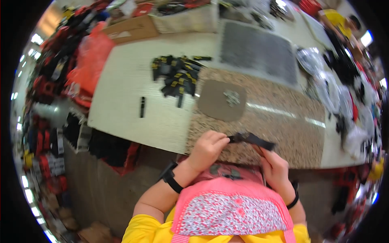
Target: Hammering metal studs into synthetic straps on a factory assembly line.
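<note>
Between my hands, just above the near edge of a speckled stone slab [291, 117], stretches a black strap-like strip [253, 139]. My left hand [208, 149] pinches its left end. The fingers of my right hand [275, 164] are closed on its right end from below. Beyond the hands, a brown rounded pad [212, 99] lies on the slab with a small heap of shiny metal pieces [231, 98]. Left of the slab is a pile of black strips with yellow marks [178, 75]. One separate black strip [142, 107] lies farther left on the white table [121, 81].
A grey textured mat [257, 50] lies behind the slab. Clear plastic bags [326, 87] crowd the right side. A cardboard box [133, 29] and a red plastic bag [91, 60] bound the table at far left. Another person in yellow [338, 22] is at the far right.
</note>
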Demonstrator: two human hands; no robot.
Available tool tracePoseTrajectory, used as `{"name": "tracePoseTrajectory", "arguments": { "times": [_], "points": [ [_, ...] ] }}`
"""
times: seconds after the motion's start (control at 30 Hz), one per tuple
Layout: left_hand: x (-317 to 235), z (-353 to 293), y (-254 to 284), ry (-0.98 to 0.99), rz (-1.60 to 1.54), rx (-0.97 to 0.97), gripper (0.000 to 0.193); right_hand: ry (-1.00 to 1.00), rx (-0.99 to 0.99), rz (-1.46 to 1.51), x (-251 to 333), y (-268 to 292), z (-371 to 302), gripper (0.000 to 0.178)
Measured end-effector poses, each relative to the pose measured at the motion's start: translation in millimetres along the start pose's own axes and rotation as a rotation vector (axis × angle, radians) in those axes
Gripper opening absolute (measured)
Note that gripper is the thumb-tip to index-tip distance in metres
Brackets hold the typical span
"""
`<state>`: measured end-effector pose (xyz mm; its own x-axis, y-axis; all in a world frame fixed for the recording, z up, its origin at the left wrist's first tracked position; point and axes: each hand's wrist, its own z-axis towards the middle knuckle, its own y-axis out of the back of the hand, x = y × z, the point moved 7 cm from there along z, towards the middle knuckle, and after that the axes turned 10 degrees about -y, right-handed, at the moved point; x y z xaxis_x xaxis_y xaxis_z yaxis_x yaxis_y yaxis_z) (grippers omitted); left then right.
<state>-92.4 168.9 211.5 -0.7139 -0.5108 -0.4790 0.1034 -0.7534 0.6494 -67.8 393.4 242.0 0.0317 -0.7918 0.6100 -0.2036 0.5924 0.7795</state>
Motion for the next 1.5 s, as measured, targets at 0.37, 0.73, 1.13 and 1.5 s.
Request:
{"name": "tracePoseTrajectory", "arguments": {
  "times": [0.37, 0.73, 1.13, 1.5],
  "points": [
    [169, -98, 158, 0.576, 0.704, -0.333, 0.016, -0.249, -0.349, 0.813, -85, 0, 2, 0.05],
    [161, 12, 57, 0.614, 0.458, -0.185, 0.031, -0.435, -0.441, 1.037, -102, -3, -5, 0.049],
    [-15, 53, -11, 0.017, 0.084, 0.014, 0.017, -0.404, -0.318, 1.047, -91, 1, -3, 0.048],
    [-33, 27, -31, -0.075, 0.166, 0.234, 0.034, 0.011, -0.163, 0.136, -19, 30, -20, 0.045]
  ]
}}
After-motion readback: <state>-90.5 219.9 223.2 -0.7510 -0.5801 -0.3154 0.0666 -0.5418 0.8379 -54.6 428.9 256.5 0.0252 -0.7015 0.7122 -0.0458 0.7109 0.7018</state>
